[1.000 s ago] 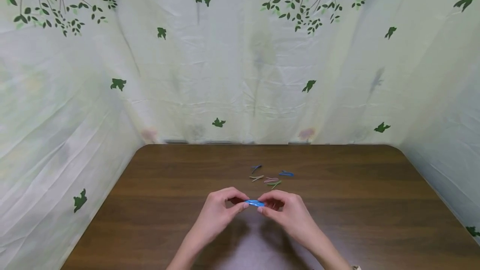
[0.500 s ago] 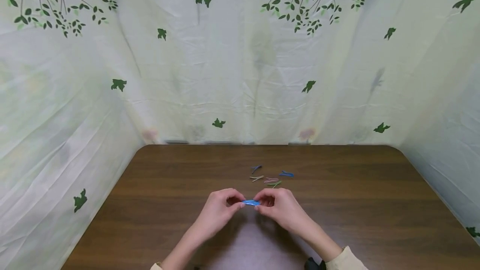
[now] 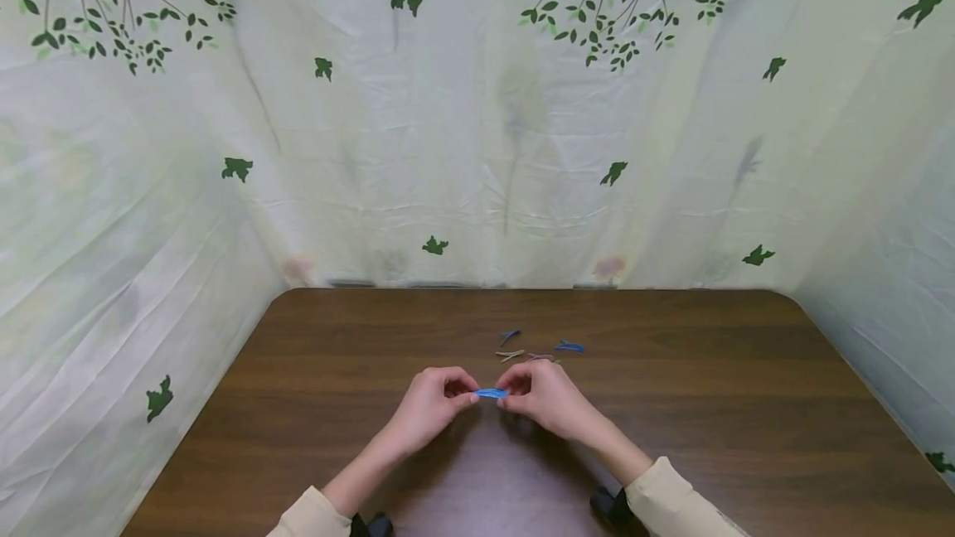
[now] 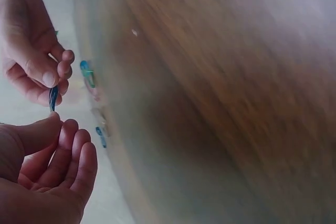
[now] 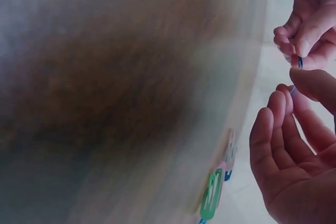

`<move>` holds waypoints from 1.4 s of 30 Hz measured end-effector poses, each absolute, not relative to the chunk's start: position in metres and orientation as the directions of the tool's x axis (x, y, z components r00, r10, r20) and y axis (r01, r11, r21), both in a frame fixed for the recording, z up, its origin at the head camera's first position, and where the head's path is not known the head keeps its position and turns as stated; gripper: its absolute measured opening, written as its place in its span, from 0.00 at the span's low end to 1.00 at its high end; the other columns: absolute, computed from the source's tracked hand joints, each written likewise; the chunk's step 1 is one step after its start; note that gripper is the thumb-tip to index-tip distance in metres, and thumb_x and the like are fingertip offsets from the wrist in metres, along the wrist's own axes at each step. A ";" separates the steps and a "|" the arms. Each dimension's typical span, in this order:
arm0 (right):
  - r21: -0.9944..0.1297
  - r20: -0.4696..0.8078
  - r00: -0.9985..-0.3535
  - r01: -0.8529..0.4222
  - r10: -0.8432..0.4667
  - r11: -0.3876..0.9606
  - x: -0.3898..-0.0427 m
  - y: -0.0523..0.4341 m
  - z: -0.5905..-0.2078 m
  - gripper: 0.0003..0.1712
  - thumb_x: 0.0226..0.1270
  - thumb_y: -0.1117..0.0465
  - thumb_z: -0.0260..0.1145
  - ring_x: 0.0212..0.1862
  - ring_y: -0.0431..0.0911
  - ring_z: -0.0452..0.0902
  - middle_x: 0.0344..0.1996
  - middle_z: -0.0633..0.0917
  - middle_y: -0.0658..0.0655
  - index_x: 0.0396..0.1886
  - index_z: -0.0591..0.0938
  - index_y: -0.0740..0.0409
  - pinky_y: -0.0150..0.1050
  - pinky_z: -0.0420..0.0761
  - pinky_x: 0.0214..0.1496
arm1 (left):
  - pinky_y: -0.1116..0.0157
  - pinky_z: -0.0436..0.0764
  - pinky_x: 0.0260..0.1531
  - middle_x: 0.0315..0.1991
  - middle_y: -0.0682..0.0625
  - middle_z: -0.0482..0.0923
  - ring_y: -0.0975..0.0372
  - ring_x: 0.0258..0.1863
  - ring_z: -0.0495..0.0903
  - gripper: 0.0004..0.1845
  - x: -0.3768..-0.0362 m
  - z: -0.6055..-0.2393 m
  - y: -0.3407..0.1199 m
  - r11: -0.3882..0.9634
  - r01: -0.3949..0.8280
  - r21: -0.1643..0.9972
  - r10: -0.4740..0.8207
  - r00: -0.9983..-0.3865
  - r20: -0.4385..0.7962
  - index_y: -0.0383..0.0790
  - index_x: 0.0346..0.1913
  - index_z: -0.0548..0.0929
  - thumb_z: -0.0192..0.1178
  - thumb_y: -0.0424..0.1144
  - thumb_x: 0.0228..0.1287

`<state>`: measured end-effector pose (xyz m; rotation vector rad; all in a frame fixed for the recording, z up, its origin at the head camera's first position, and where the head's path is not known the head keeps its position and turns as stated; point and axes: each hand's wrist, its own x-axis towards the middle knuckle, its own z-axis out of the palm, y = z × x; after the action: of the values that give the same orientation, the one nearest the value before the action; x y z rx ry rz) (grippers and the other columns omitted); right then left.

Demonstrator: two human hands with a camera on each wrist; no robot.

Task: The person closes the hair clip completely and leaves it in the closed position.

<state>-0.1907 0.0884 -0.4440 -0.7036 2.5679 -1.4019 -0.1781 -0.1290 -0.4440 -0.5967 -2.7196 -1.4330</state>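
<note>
A blue snap hair clip is held up above the table, stretched between both hands. My left hand pinches its left end with thumb and fingertips. The other end sits between the thumb and fingers of my right hand. In the left wrist view, the clip shows as a dark blue strip between the two thumbs. Fingertips hide its ends. Just beyond the right hand lie a pink clip and a green clip, the green one mostly covered by that hand in the head view.
Farther back on the brown wooden table lie a pale clip, a dark blue clip and a bright blue clip. A leaf-printed white curtain surrounds the table's back and sides.
Both hands have shifted slightly left and away from the body with the blue hair clip between them. More of the sleeves now shows, and the right hand covers the green clip.
</note>
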 end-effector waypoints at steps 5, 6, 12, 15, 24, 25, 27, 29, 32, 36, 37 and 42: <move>-0.804 0.083 -0.890 -0.325 -0.449 0.497 -0.197 0.084 -0.448 0.04 0.57 0.64 0.74 0.27 0.39 0.77 0.23 0.83 0.44 0.32 0.87 0.54 0.34 0.76 0.28 | 0.68 0.78 0.32 0.26 0.57 0.81 0.66 0.28 0.77 0.02 -0.187 -0.450 -0.130 0.544 0.357 0.759 0.347 -0.920 0.183 0.37 0.32 0.86 0.69 0.31 0.58; -0.802 0.079 -0.891 -0.323 -0.447 0.503 -0.198 0.083 -0.448 0.04 0.56 0.64 0.74 0.26 0.39 0.77 0.22 0.83 0.44 0.32 0.87 0.54 0.34 0.76 0.27 | 0.68 0.78 0.32 0.26 0.57 0.81 0.66 0.28 0.77 0.02 -0.188 -0.451 -0.131 0.549 0.359 0.755 0.353 -0.918 0.180 0.37 0.33 0.86 0.69 0.31 0.58; -0.788 0.073 -0.887 -0.331 -0.455 0.519 -0.207 0.078 -0.451 0.04 0.56 0.64 0.74 0.26 0.37 0.76 0.22 0.83 0.44 0.31 0.87 0.56 0.33 0.76 0.28 | 0.67 0.78 0.32 0.26 0.56 0.81 0.66 0.28 0.78 0.01 -0.197 -0.454 -0.133 0.580 0.370 0.725 0.369 -0.914 0.171 0.37 0.33 0.86 0.68 0.30 0.59; -0.783 0.071 -0.884 -0.336 -0.462 0.523 -0.211 0.076 -0.453 0.04 0.56 0.65 0.74 0.27 0.38 0.76 0.23 0.83 0.44 0.32 0.87 0.56 0.34 0.76 0.29 | 0.67 0.77 0.31 0.26 0.55 0.81 0.65 0.27 0.78 0.02 -0.200 -0.454 -0.134 0.589 0.366 0.721 0.371 -0.915 0.162 0.37 0.32 0.86 0.68 0.29 0.59; -0.770 0.053 -0.875 -0.342 -0.481 0.539 -0.220 0.072 -0.457 0.04 0.57 0.64 0.74 0.28 0.37 0.76 0.24 0.83 0.43 0.32 0.87 0.56 0.34 0.76 0.31 | 0.67 0.76 0.31 0.25 0.57 0.80 0.65 0.28 0.76 0.02 -0.207 -0.454 -0.139 0.617 0.361 0.700 0.383 -0.914 0.134 0.38 0.30 0.86 0.69 0.31 0.59; -0.767 0.051 -0.873 -0.345 -0.484 0.541 -0.220 0.072 -0.457 0.04 0.57 0.64 0.75 0.27 0.37 0.76 0.23 0.83 0.43 0.32 0.87 0.55 0.34 0.76 0.31 | 0.67 0.76 0.31 0.25 0.57 0.80 0.65 0.27 0.76 0.02 -0.208 -0.454 -0.140 0.623 0.362 0.693 0.384 -0.914 0.132 0.38 0.30 0.86 0.69 0.31 0.59; -0.761 0.052 -0.871 -0.352 -0.489 0.545 -0.220 0.071 -0.457 0.04 0.57 0.64 0.75 0.27 0.37 0.76 0.23 0.83 0.42 0.32 0.87 0.55 0.34 0.75 0.30 | 0.67 0.76 0.31 0.26 0.57 0.79 0.65 0.27 0.76 0.02 -0.209 -0.456 -0.141 0.631 0.368 0.683 0.387 -0.912 0.134 0.39 0.30 0.86 0.69 0.30 0.57; -0.753 0.055 -0.870 -0.359 -0.490 0.552 -0.221 0.069 -0.458 0.04 0.57 0.63 0.75 0.26 0.36 0.75 0.22 0.82 0.42 0.31 0.87 0.55 0.33 0.75 0.30 | 0.68 0.76 0.30 0.26 0.57 0.78 0.65 0.27 0.76 0.03 -0.209 -0.457 -0.142 0.631 0.379 0.676 0.393 -0.908 0.142 0.39 0.29 0.86 0.69 0.29 0.56; -0.739 0.062 -0.870 -0.369 -0.489 0.563 -0.221 0.067 -0.459 0.04 0.56 0.64 0.75 0.25 0.36 0.75 0.21 0.82 0.41 0.31 0.87 0.55 0.33 0.74 0.29 | 0.68 0.75 0.30 0.26 0.57 0.77 0.65 0.27 0.75 0.03 -0.210 -0.458 -0.143 0.632 0.397 0.666 0.400 -0.903 0.158 0.39 0.28 0.86 0.70 0.28 0.55; -0.715 0.063 -0.872 -0.379 -0.485 0.588 -0.223 0.064 -0.461 0.04 0.54 0.63 0.76 0.25 0.35 0.74 0.20 0.81 0.40 0.30 0.87 0.54 0.33 0.73 0.29 | 0.69 0.74 0.28 0.26 0.56 0.75 0.65 0.27 0.74 0.03 -0.211 -0.460 -0.144 0.634 0.413 0.653 0.406 -0.897 0.174 0.38 0.27 0.86 0.70 0.28 0.53; -0.710 0.062 -0.873 -0.379 -0.484 0.594 -0.223 0.064 -0.461 0.05 0.54 0.63 0.76 0.25 0.35 0.74 0.20 0.81 0.40 0.30 0.88 0.54 0.33 0.73 0.29 | 0.69 0.74 0.28 0.26 0.56 0.75 0.65 0.27 0.74 0.04 -0.211 -0.460 -0.144 0.635 0.416 0.651 0.405 -0.897 0.178 0.38 0.27 0.86 0.70 0.28 0.52; -0.701 0.061 -0.872 -0.384 -0.485 0.602 -0.225 0.063 -0.461 0.05 0.53 0.64 0.77 0.25 0.35 0.74 0.20 0.82 0.42 0.29 0.87 0.54 0.33 0.73 0.30 | 0.69 0.74 0.28 0.25 0.56 0.74 0.66 0.26 0.72 0.05 -0.211 -0.462 -0.143 0.645 0.430 0.632 0.404 -0.894 0.196 0.39 0.26 0.85 0.71 0.27 0.51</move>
<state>-0.2248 0.0628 -0.4613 -0.7333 2.6882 -1.1273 -0.2109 -0.1428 -0.4619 -0.7137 -2.8152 -1.0961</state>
